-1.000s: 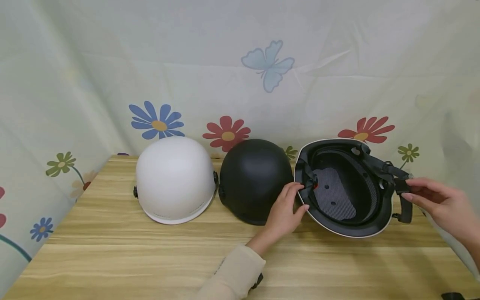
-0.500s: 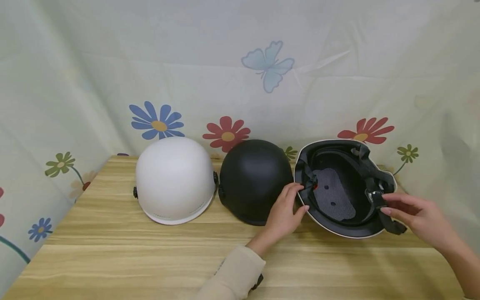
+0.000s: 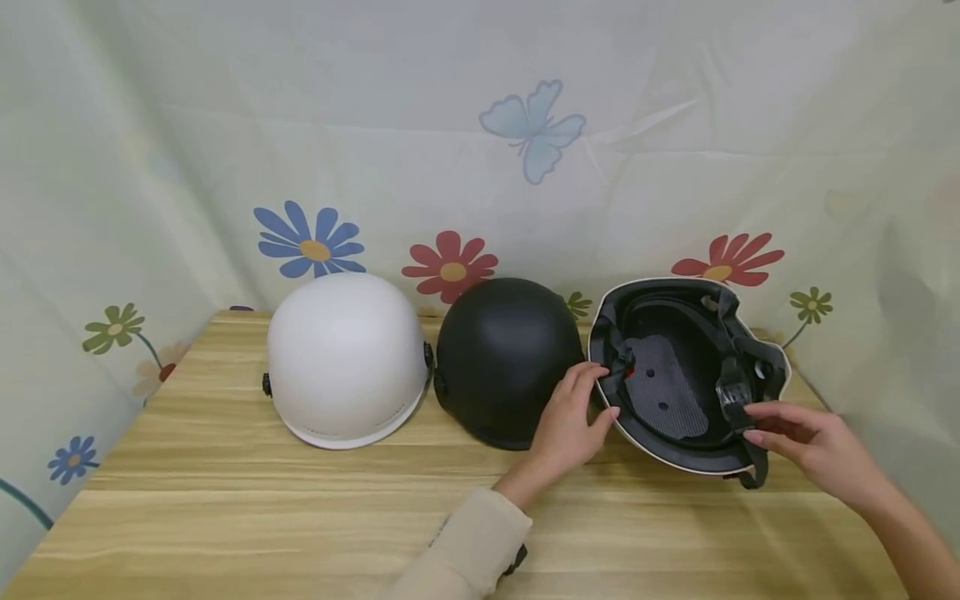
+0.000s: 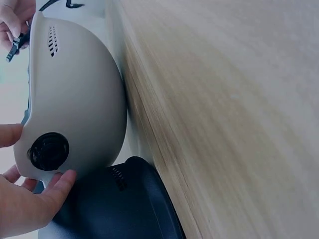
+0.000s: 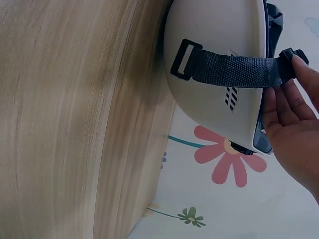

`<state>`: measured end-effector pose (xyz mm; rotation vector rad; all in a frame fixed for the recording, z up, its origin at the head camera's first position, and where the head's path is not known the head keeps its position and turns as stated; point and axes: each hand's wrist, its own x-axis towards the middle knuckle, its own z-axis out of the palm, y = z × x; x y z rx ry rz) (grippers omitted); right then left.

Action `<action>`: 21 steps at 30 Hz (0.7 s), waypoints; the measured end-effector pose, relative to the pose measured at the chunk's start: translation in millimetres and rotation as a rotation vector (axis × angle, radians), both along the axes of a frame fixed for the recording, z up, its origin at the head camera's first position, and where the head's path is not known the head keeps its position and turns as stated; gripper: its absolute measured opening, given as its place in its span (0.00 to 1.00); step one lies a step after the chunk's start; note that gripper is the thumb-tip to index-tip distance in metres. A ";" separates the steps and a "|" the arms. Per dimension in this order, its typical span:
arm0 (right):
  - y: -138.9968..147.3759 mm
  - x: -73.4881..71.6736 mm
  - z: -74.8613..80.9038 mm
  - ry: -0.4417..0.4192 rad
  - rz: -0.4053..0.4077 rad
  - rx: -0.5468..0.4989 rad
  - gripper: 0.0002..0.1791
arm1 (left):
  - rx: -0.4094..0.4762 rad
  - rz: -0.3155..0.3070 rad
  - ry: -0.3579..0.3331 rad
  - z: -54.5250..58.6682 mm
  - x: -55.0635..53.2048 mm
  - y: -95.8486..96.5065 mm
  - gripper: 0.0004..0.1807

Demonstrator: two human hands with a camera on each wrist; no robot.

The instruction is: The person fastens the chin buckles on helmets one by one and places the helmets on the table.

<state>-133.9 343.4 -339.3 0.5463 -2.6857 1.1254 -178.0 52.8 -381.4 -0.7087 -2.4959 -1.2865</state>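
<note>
An upturned white helmet (image 3: pixel 592 333) lies at the right of the row, its black padded inside facing the head camera. My left hand (image 3: pixel 568 421) holds its left rim, with the fingers and thumb spread along the edge beside a round black knob (image 4: pixel 49 151). My right hand (image 3: pixel 821 450) pinches the buckle (image 3: pixel 733 396) of the black chin strap between thumb and fingers, over the helmet's right side. In the right wrist view the strap's loose end (image 5: pixel 229 70) hangs over the outer shell. Part of the buckle is hidden by the fingers.
A black helmet (image 3: pixel 506 358) stands dome up right beside the held one, close to my left hand. Left of it stands another white helmet (image 3: pixel 345 358), also dome up. The wooden table (image 3: pixel 262 517) extends in front, and a flowered cloth (image 3: pixel 675 125) hangs behind.
My right hand has brought the chin-strap buckle leftward and down from beyond the right rim to over the helmet's inside. The left hand keeps its place on the rim.
</note>
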 end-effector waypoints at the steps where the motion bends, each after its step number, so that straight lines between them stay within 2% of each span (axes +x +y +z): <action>1: 0.4 -0.1 0.0 0.001 -0.002 0.000 0.13 | 0.001 0.004 0.001 0.1 -0.1 0.6 0.24; 12: -0.6 0.6 1.5 -0.033 -0.008 0.029 0.13 | -0.049 0.134 0.016 5.0 -3.0 10.1 0.19; 16: -1.5 0.4 2.4 -0.024 0.008 0.026 0.13 | -0.031 0.128 -0.001 5.5 -4.0 11.4 0.17; 21: -1.1 0.0 2.3 -0.023 0.016 0.021 0.13 | 0.006 0.084 -0.026 5.6 -4.6 10.6 0.14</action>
